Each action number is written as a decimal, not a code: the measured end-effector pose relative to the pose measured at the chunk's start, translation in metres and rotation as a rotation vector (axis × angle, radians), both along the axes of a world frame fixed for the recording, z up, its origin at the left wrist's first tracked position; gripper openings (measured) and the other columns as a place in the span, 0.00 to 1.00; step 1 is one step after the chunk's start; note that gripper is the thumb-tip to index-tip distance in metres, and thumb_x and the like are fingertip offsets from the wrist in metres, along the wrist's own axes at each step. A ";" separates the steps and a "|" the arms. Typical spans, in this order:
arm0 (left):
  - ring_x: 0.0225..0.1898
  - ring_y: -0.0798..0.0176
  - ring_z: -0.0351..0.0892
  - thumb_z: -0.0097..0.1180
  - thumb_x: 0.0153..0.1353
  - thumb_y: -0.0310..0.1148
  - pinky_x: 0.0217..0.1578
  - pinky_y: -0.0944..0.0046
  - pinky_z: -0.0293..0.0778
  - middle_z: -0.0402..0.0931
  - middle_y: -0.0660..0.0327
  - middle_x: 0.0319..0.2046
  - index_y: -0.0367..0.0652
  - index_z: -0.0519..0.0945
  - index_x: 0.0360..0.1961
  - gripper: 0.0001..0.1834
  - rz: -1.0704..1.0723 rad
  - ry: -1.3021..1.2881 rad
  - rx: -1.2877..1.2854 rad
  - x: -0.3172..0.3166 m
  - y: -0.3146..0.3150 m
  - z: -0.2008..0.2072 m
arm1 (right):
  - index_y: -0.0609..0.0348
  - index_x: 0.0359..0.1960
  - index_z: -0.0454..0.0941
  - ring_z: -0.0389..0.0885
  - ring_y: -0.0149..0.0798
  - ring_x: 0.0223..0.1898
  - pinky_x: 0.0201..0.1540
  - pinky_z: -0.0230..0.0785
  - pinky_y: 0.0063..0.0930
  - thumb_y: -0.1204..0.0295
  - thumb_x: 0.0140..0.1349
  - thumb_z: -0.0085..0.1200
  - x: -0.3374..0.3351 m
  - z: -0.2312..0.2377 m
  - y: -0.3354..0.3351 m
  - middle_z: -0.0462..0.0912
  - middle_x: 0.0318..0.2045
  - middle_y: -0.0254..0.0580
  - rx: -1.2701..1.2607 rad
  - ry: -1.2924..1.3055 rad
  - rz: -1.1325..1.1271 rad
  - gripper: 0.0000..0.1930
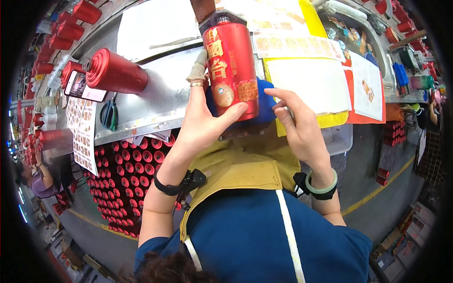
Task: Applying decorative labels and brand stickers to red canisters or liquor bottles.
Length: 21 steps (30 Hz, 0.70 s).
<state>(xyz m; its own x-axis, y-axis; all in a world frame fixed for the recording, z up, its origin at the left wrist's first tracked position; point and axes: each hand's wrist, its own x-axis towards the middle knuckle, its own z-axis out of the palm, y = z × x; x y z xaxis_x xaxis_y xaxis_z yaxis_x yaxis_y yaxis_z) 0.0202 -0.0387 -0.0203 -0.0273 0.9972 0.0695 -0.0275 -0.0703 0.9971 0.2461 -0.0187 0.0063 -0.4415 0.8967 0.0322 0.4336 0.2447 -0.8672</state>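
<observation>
A red bottle [238,63] with gold label pieces lies in front of me, its base toward me and its neck in a dark holder [222,18]. My left hand [203,118] is closed around its left side, the thumb on the lower end near a round gold sticker [223,95]. Pale cloth finger covers [197,70] sit on that hand's fingers. Just right of the bottle, my right hand [302,129] is apart from it, fingers partly spread; I see nothing in them. A blue pad [265,101] shows under the bottle's near end.
On the metal bench at left are another red bottle [118,70], a phone [85,87] and dark scissors [109,114]. Sticker sheets [297,46] and white paper [306,85] lie at right. Many red bottles [125,184] stand below the bench. A person [40,177] is at far left.
</observation>
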 end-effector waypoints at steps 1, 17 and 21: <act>0.72 0.55 0.62 0.73 0.57 0.28 0.70 0.54 0.63 0.58 0.47 0.71 0.36 0.43 0.78 0.58 -0.012 -0.028 -0.008 0.001 0.001 0.004 | 0.60 0.60 0.76 0.83 0.47 0.40 0.49 0.76 0.37 0.69 0.76 0.50 0.001 -0.002 0.000 0.81 0.51 0.53 0.023 0.002 0.001 0.16; 0.71 0.38 0.59 0.81 0.42 0.47 0.70 0.43 0.61 0.63 0.50 0.72 0.63 0.88 0.53 0.31 0.153 1.094 0.616 -0.014 -0.024 -0.009 | 0.58 0.61 0.75 0.82 0.50 0.42 0.50 0.75 0.39 0.68 0.76 0.50 0.006 -0.001 0.008 0.81 0.52 0.54 -0.017 0.036 -0.028 0.16; 0.69 0.40 0.62 0.80 0.44 0.43 0.66 0.40 0.68 0.67 0.53 0.69 0.63 0.88 0.50 0.27 0.167 1.159 0.700 -0.014 -0.026 -0.016 | 0.58 0.62 0.75 0.82 0.51 0.42 0.50 0.75 0.40 0.68 0.77 0.49 0.006 -0.001 0.009 0.81 0.52 0.54 -0.014 0.000 -0.020 0.16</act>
<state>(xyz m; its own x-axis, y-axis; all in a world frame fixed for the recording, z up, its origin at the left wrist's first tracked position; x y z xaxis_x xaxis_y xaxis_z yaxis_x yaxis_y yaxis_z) 0.0065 -0.0644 -0.0359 0.2760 0.7347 0.6197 0.8517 -0.4857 0.1965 0.2519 -0.0095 0.0053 -0.4238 0.9056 0.0197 0.4380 0.2239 -0.8707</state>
